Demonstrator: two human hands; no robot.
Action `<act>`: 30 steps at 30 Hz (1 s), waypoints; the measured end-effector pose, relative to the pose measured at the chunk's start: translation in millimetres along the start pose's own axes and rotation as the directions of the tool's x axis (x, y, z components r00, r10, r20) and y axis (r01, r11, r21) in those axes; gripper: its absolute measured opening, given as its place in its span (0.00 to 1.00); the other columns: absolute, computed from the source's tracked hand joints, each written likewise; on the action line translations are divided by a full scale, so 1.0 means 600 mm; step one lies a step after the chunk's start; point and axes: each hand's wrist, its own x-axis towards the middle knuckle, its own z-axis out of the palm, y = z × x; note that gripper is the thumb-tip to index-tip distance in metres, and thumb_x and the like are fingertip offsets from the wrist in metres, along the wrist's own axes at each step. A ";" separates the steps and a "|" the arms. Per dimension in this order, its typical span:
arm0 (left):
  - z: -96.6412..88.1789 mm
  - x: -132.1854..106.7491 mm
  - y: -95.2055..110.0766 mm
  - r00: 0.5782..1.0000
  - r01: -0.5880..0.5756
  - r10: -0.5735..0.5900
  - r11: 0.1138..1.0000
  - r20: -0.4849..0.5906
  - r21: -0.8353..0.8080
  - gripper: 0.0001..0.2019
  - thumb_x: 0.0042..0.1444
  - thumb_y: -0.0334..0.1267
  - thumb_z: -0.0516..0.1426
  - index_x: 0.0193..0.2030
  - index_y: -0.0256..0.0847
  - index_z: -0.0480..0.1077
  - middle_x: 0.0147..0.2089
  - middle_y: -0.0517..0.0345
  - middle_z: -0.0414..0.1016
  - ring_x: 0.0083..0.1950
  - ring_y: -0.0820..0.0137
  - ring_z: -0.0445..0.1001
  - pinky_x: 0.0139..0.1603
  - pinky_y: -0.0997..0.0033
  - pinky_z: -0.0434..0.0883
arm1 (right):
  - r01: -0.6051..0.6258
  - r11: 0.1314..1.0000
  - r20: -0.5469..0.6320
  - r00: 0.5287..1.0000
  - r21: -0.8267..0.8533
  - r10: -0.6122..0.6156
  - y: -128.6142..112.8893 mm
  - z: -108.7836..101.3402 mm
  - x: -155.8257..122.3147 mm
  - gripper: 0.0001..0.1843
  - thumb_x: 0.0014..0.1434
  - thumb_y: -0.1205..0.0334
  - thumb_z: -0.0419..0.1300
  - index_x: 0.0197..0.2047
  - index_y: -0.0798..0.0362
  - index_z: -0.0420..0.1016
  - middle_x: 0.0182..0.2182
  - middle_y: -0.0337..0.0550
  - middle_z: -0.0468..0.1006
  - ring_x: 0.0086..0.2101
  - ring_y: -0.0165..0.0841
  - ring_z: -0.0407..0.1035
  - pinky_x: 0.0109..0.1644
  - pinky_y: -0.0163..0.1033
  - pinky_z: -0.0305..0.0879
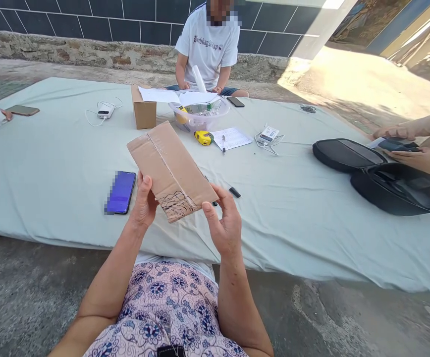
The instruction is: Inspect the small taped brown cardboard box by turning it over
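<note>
Both my hands hold a flat piece of brown cardboard (170, 163), tilted above the cloth-covered table. Dark scribbled lines mark its near end, and a seam or strip runs along its length. My left hand (144, 201) grips its left edge, thumb on top. At the lower right corner, my right hand (224, 218) pinches it with the thumb in front. Partly hidden behind the cardboard lies a black marker (234, 192). A phone (121, 192) with a blue screen rests on the cloth left of my left hand.
Farther back stand a cardboard box (144, 114) and a clear plastic basin (218, 113) with papers over it. A yellow tape measure (203, 138), a written sheet (237, 138) and a pen (224, 144) lie nearby. An open black case (363, 173) sits right. Other people sit around.
</note>
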 end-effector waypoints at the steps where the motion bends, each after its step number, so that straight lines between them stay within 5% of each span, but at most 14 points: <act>1: -0.002 -0.002 0.001 1.000 -0.001 0.000 0.999 0.007 0.039 0.39 0.49 0.61 0.68 0.67 0.55 0.67 0.70 0.54 0.70 0.69 0.49 0.68 0.58 0.56 0.74 | -0.027 0.999 -0.012 1.000 0.022 0.028 0.003 -0.001 0.000 0.22 0.69 0.48 0.60 0.61 0.48 0.72 0.57 0.51 0.78 0.57 0.44 0.73 0.62 0.53 0.70; 10: 0.004 -0.011 0.012 0.991 0.110 -0.122 0.974 0.050 0.198 0.52 0.45 0.60 0.69 0.74 0.67 0.50 0.73 0.51 0.64 0.64 0.48 0.70 0.44 0.55 0.76 | -0.154 0.985 -0.072 0.985 0.081 0.160 0.012 0.000 0.007 0.27 0.70 0.45 0.55 0.67 0.47 0.68 0.63 0.53 0.75 0.61 0.45 0.71 0.66 0.56 0.67; 15: 0.018 -0.013 0.005 0.998 -0.027 0.039 0.980 -0.057 0.198 0.54 0.44 0.57 0.71 0.74 0.71 0.45 0.70 0.54 0.67 0.67 0.50 0.68 0.51 0.52 0.77 | -0.207 0.978 -0.069 0.976 -0.003 0.207 0.004 0.016 -0.001 0.53 0.61 0.40 0.65 0.78 0.39 0.40 0.75 0.55 0.54 0.70 0.51 0.59 0.65 0.60 0.69; 19: 0.024 -0.012 -0.003 0.979 -0.187 0.200 0.959 -0.044 0.212 0.56 0.43 0.54 0.73 0.74 0.69 0.45 0.66 0.55 0.71 0.69 0.55 0.67 0.59 0.53 0.73 | -0.187 0.982 -0.003 0.982 -0.030 0.187 -0.005 0.033 -0.006 0.66 0.56 0.38 0.69 0.78 0.35 0.23 0.78 0.56 0.42 0.72 0.52 0.53 0.64 0.62 0.69; 23: 0.026 -0.013 -0.012 0.934 -0.357 0.357 0.917 0.032 0.176 0.50 0.45 0.49 0.74 0.71 0.68 0.54 0.72 0.60 0.66 0.72 0.60 0.64 0.68 0.59 0.66 | -0.188 0.982 -0.023 0.982 -0.034 0.187 -0.013 0.046 -0.001 0.69 0.53 0.41 0.72 0.78 0.39 0.25 0.76 0.60 0.45 0.71 0.51 0.54 0.64 0.62 0.68; 26: 0.026 -0.014 -0.015 0.924 -0.382 0.380 0.912 0.047 0.148 0.47 0.44 0.48 0.74 0.70 0.65 0.59 0.71 0.59 0.67 0.73 0.59 0.64 0.69 0.60 0.66 | -0.236 0.972 -0.078 0.969 -0.007 0.235 -0.016 0.045 0.007 0.66 0.52 0.43 0.73 0.78 0.41 0.32 0.74 0.61 0.53 0.68 0.50 0.60 0.62 0.59 0.71; 30: 0.020 -0.009 -0.005 0.942 -0.335 0.336 0.935 0.013 0.116 0.45 0.42 0.49 0.75 0.67 0.64 0.63 0.71 0.59 0.68 0.73 0.57 0.65 0.65 0.61 0.69 | -0.219 0.960 -0.146 0.958 0.176 0.246 0.000 0.029 0.017 0.44 0.63 0.47 0.64 0.75 0.44 0.48 0.65 0.57 0.69 0.54 0.40 0.76 0.54 0.48 0.76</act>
